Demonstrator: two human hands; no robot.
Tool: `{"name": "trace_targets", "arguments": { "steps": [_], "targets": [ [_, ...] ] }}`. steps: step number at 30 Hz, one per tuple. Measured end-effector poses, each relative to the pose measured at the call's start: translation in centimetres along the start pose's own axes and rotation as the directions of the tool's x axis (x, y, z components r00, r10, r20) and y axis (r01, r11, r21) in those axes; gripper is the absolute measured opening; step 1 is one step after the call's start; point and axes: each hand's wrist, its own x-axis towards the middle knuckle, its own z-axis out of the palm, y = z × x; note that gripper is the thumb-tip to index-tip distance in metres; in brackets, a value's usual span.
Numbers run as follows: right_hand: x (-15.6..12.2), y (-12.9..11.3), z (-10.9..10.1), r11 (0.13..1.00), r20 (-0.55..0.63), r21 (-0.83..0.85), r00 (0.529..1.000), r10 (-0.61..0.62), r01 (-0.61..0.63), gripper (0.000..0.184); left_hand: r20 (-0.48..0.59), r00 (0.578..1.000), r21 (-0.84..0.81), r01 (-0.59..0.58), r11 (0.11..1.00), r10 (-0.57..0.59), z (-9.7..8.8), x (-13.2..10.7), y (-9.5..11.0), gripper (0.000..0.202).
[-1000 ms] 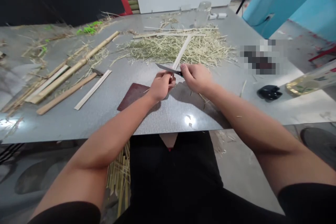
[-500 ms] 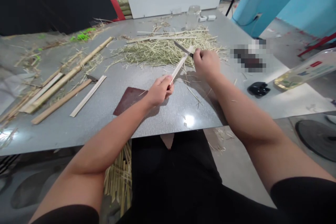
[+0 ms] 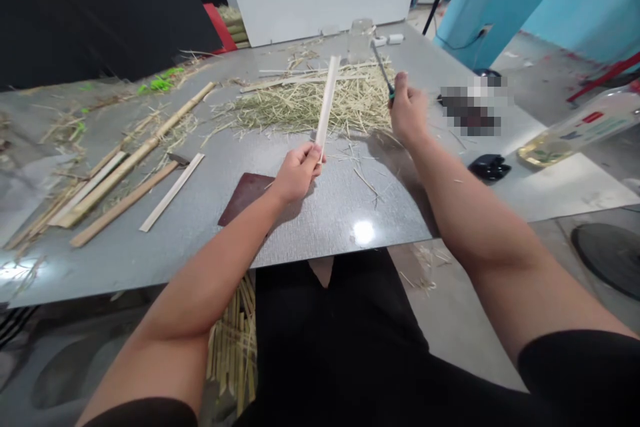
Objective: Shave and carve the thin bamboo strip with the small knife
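Observation:
My left hand (image 3: 300, 172) is closed around the lower end of a pale bamboo strip (image 3: 329, 97), which points up and away over the table. In my right hand (image 3: 410, 112) is a knife (image 3: 383, 68), its thin blade angled up and to the left, apart from the strip. Behind the strip spreads a heap of fine shavings (image 3: 280, 105). A dark reddish-brown flat piece (image 3: 243, 199) lies on the table beside my left forearm.
Left on the metal table (image 3: 185, 257) lie a long bamboo pole (image 3: 145, 150), a wooden-handled tool (image 3: 125, 203) and another pale strip (image 3: 173, 192). A clear jar (image 3: 360, 41) stands at the back. To the right are a black object (image 3: 489, 167) and a plastic bottle (image 3: 575, 128).
The knife has come off the strip, as my right hand moved right and its blade tilted more upright. My left hand has turned the strip steeper.

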Motion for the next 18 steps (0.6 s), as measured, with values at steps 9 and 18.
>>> {"name": "trace_targets", "arguments": {
  "steps": [9,18],
  "targets": [
    [-6.8,-8.1,-0.3,0.964,0.232,0.130,0.938,-0.256,0.231,0.093,-0.059,0.998,0.050,0.000,0.999,0.003,0.9,0.1,-0.3,0.020],
    [-7.6,-8.9,-0.5,0.957,0.305,-0.063,0.918,-0.252,0.283,0.073,-0.081,0.993,0.104,-0.080,0.991,0.089,0.7,0.4,-1.1,0.012]
  ]
}}
